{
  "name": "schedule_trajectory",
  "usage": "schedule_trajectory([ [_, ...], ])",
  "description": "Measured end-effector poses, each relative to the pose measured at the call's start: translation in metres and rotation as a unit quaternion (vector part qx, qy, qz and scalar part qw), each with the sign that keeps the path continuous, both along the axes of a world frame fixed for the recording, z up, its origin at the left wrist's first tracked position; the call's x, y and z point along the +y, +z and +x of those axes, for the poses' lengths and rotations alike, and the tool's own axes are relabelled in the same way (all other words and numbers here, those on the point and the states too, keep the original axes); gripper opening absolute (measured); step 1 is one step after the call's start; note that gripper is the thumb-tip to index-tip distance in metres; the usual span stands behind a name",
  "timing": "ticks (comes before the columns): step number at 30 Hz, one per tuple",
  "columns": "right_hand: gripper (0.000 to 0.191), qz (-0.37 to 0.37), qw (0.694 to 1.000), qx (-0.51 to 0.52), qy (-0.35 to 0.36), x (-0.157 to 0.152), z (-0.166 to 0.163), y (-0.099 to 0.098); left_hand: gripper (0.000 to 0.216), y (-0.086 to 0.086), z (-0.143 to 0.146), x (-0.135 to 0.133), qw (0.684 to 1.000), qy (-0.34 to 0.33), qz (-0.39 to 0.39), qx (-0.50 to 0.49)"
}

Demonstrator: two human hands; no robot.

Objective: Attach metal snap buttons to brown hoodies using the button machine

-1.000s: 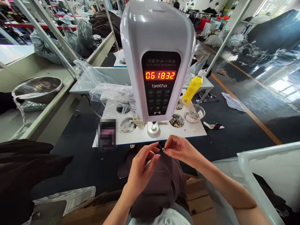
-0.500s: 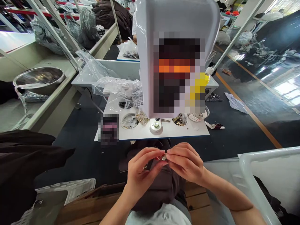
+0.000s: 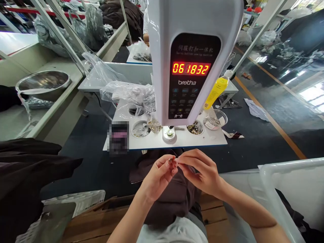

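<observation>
Over the dark brown garment (image 3: 168, 202) on my lap, my two hands meet at the fingertips. Thumb and fingers of my left hand (image 3: 158, 175) pinch a small shiny metal button (image 3: 170, 160). My right hand (image 3: 201, 170) is closed in a pinch right beside it, its fingertips touching those of my left; whatever sits between them is too small to make out. Just beyond my hands stands a white button attaching machine (image 3: 197, 20) with red lit digits. Its round lower die (image 3: 169, 133) shows under the head.
The white work table (image 3: 162, 145) has round wells with metal button parts (image 3: 194, 127) and clear plastic bags (image 3: 126, 92). A clear tub (image 3: 215, 119) and a yellow bottle (image 3: 217, 89) stand right. A steel bowl (image 3: 43, 84) sits left; a white bin (image 3: 291, 167) is at right.
My left hand has turned palm upward, and the metal button now lies at its fingertips. My right fingertips have drawn slightly back and up, still touching the left.
</observation>
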State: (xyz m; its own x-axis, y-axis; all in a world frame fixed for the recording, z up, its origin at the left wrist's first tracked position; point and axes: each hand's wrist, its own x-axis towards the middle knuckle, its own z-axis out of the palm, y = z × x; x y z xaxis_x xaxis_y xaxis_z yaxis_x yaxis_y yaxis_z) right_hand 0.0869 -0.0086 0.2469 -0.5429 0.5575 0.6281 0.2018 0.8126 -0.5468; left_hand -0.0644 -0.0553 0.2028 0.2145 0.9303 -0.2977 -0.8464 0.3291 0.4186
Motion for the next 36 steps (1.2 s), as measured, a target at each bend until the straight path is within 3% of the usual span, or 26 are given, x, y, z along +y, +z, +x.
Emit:
schedule_trajectory([
  [4,0.023,-0.014,0.999,0.001,-0.03,0.0,-0.003,0.002,0.019,-0.001,0.01,-0.003,0.994,-0.022,-0.034,-0.103],
  [8,0.018,-0.013,0.998,-0.001,-0.061,-0.001,-0.005,0.002,0.02,0.001,0.017,-0.005,0.99,-0.03,-0.043,-0.134],
  [19,0.021,0.025,0.993,-0.018,-0.117,-0.009,-0.004,-0.008,0.031,-0.002,0.027,-0.005,0.997,0.0,-0.054,-0.05],
  [26,0.021,0.069,0.991,-0.096,-0.07,-0.007,0.003,-0.005,0.025,-0.003,0.024,-0.003,0.999,0.034,-0.024,0.027],
  [36,0.028,-0.074,0.996,-0.011,-0.041,-0.009,0.009,0.003,0.022,-0.001,0.025,-0.005,0.996,0.079,-0.011,0.031],
])
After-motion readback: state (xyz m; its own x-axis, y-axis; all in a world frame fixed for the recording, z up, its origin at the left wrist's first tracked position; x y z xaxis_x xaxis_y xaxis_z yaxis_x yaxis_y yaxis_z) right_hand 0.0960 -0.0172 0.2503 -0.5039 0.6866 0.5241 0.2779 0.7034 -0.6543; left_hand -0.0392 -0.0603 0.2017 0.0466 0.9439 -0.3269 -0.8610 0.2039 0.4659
